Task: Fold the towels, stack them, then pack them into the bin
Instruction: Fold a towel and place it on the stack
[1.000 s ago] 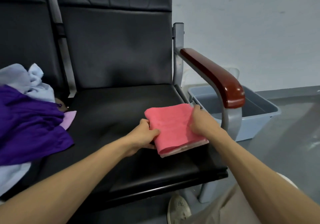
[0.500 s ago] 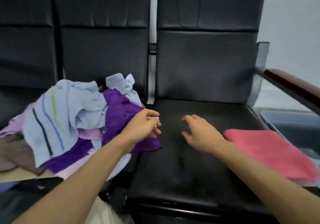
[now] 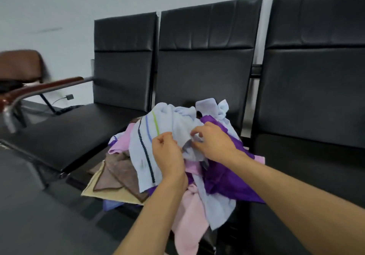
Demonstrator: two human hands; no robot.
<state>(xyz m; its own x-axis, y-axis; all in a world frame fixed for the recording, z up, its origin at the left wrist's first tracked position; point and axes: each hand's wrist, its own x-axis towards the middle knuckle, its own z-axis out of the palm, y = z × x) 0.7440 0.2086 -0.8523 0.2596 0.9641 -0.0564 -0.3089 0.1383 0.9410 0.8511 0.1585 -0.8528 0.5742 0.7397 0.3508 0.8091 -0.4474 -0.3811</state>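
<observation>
A heap of unfolded towels lies on the middle seat of a black bench. On top is a light blue towel [image 3: 169,128] with dark, blue and green stripes. Under it lie a purple towel [image 3: 227,179], a pink towel [image 3: 189,217], a brown towel [image 3: 118,173] and a beige towel [image 3: 98,191]. My left hand [image 3: 167,154] grips the light blue towel near its stripes. Just to its right, my right hand [image 3: 213,144] pinches a fold of the same towel. The folded red towel and the bin are out of view.
The black bench has a bare left seat [image 3: 69,134] and a bare right seat [image 3: 308,173]. A wooden armrest [image 3: 41,87] ends the bench at left. A brown chair [image 3: 19,67] stands beyond it. A dark surface [image 3: 23,205] fills the lower left.
My view has swung left from the folded red towel to the heap. Both hands left the red towel, crossed over and took hold of the light blue towel.
</observation>
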